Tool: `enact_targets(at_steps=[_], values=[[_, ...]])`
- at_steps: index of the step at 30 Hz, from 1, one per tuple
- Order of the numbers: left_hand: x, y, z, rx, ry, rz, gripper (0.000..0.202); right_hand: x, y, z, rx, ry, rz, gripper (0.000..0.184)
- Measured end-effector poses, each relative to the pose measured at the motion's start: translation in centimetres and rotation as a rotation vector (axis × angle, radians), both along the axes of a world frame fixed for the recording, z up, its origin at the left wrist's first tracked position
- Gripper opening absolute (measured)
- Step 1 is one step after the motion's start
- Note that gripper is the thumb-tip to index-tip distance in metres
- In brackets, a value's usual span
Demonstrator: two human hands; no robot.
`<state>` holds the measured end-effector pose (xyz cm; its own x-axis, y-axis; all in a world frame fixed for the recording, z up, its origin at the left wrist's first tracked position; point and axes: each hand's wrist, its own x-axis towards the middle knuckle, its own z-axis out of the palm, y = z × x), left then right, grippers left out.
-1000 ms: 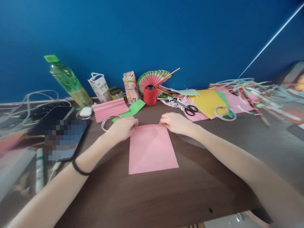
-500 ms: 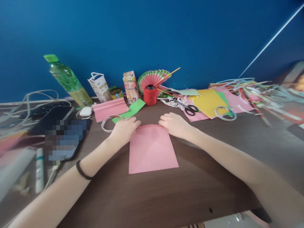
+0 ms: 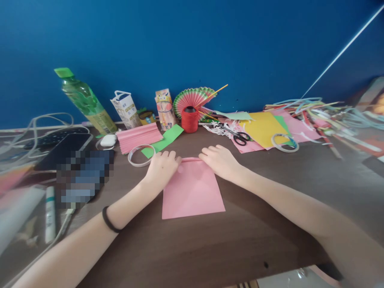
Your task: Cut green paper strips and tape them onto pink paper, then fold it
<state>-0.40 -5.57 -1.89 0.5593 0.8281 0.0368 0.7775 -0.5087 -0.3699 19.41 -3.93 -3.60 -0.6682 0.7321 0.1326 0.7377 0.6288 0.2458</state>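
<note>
A pink paper sheet (image 3: 192, 192) lies flat on the dark wooden desk (image 3: 240, 240) in front of me. My left hand (image 3: 162, 167) rests on its far left corner, fingers curled and pressing down on the folded far edge. On the far right corner sits my right hand (image 3: 220, 160), with its fingers bent over the same edge. Both hands pinch or press the paper's far fold, and a narrow strip of it shows between them.
A tape ring (image 3: 141, 155), pleated pink paper (image 3: 138, 137) and a green slip (image 3: 165, 140) lie behind the left hand. Red thread spool (image 3: 189, 119), scissors (image 3: 238, 137), yellow paper (image 3: 264, 128), another tape ring (image 3: 285, 143), green bottle (image 3: 85, 102), phone (image 3: 79, 170), marker (image 3: 50, 214).
Both hands have slid inward along the paper's far edge toward each other. The left forearm moved right over the desk. The paper stays where it was.
</note>
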Motion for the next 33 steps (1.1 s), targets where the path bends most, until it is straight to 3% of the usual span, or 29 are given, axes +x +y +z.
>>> enact_targets(at_steps=[10, 17, 23, 33], values=[[0.5, -0.8, -0.7, 0.002, 0.004, 0.065, 0.022, -1.1, -1.7, 0.3, -0.015, -0.077, -0.064, 0.02], [1.2, -1.7, -1.1, -0.009, 0.042, 0.146, 0.034, -1.5, -2.3, -0.2, 0.017, -0.117, -0.079, 0.022], [1.3, -1.9, -1.6, 0.006, 0.084, 0.11, 0.056, -1.4, -2.6, -0.6, 0.091, -0.148, -0.081, 0.046], [1.2, -1.9, -2.1, -0.003, -0.025, 0.13, 0.053, -1.7, -2.7, -0.8, 0.037, -0.12, -0.119, 0.048]])
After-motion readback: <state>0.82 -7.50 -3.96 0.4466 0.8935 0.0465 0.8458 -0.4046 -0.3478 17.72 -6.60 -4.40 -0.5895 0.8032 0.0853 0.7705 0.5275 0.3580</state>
